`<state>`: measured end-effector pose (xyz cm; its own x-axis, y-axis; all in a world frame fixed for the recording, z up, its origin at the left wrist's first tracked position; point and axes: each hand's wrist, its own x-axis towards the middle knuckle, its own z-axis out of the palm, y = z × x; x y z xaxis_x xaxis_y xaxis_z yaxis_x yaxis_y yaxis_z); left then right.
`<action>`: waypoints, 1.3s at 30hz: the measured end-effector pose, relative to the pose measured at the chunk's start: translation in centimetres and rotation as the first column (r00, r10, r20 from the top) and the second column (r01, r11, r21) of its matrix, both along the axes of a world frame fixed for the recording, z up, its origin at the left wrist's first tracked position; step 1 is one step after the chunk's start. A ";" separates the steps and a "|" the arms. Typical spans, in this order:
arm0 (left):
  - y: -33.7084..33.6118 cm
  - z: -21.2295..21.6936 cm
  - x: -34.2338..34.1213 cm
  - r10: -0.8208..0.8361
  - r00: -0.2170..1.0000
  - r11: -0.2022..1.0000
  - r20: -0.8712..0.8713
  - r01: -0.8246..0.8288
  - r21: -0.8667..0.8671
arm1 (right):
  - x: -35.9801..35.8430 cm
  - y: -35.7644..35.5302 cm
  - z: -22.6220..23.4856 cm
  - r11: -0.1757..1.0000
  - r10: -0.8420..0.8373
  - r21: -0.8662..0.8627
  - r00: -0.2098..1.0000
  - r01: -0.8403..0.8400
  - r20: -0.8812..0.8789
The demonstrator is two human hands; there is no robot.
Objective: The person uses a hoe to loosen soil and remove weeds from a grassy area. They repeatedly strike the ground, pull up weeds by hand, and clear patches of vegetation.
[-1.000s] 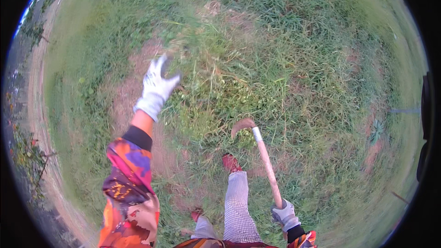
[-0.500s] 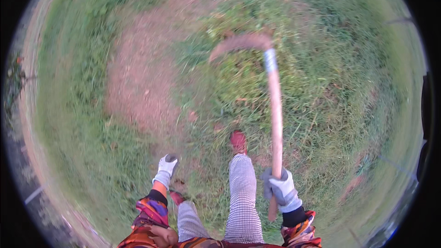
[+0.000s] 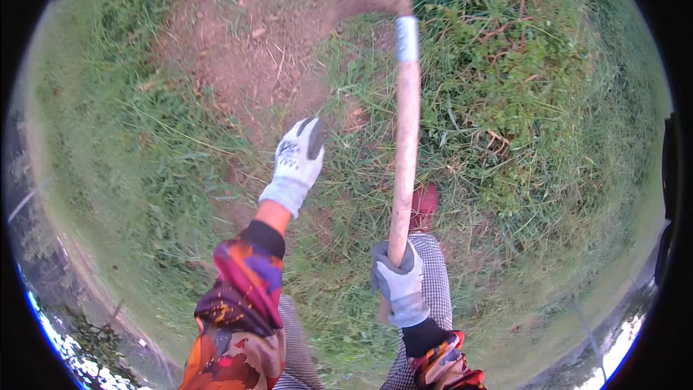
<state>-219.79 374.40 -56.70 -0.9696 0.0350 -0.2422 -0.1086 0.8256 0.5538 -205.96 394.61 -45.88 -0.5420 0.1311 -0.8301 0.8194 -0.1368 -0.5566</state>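
Note:
My right hand [image 3: 401, 282], in a white and grey work glove, is wrapped round the lower end of a long-handled sickle [image 3: 406, 137]. Its pale wooden shaft points away from me; a silvery collar joins it to a rusty curved blade, blurred by motion, that hooks left over the edge of the bare soil. To the left, my left hand [image 3: 296, 162] wears a matching glove and reaches forward over short grass near the soil. Its fingers look loosely stretched, with nothing visible in them, though the palm side is mostly hidden.
Bare reddish soil [image 3: 238, 43] lies ahead and to the left, with grass round it. A leafy heap of green plants [image 3: 520, 94] is at the right. My red shoe [image 3: 424, 206] stands just right of the shaft, below checked trousers [image 3: 433, 274].
My left hand has moved forward and right, nearer the soil. The sickle has shifted slightly left and farther ahead with my right hand. The view has swung left and closer to the ground.

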 end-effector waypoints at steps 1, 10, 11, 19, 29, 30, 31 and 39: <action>0.2 -2.1 0.4 -0.026 0.999 1.000 -0.038 0.026 0.002 | 0.1 -0.1 -0.7 1.000 0.015 0.004 0.999 -0.015 0.036; 5.4 -10.3 7.1 -0.214 0.824 0.841 0.525 0.428 -0.330 | 1.7 -2.2 0.7 0.979 -0.137 -0.114 0.957 0.171 0.257; 6.2 -10.4 7.3 -0.188 0.800 0.848 0.570 0.425 -0.317 | 1.8 -2.1 0.8 0.975 -0.151 -0.111 0.941 0.192 0.303; 8.6 -10.7 12.2 0.383 0.430 0.920 0.818 -0.094 -0.382 | -0.4 -1.1 1.1 0.975 -0.127 -0.135 0.946 0.174 0.300; 8.1 -13.0 8.3 0.191 0.410 0.821 0.892 0.432 -0.374 | -1.2 -0.6 0.7 0.990 -0.102 -0.069 0.960 0.124 0.262; 7.7 -13.4 8.3 0.177 0.427 0.800 0.887 0.462 -0.382 | -1.2 -0.6 0.8 0.991 -0.085 -0.076 0.962 0.108 0.258; 7.3 -13.6 8.4 0.194 0.438 0.827 0.878 0.408 -0.387 | -1.3 -0.6 0.9 0.992 -0.068 -0.084 0.965 0.092 0.254; 8.7 -14.6 12.6 0.723 0.108 0.599 0.683 -0.590 -0.541 | -1.7 -1.0 1.5 0.989 -0.060 -0.113 0.966 0.091 0.250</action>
<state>-207.24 383.14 -71.34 0.0686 -0.5962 -0.7999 -0.9419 0.2255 -0.2488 -207.64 393.61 -44.38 -0.3121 0.0525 -0.9486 0.9133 -0.2586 -0.3148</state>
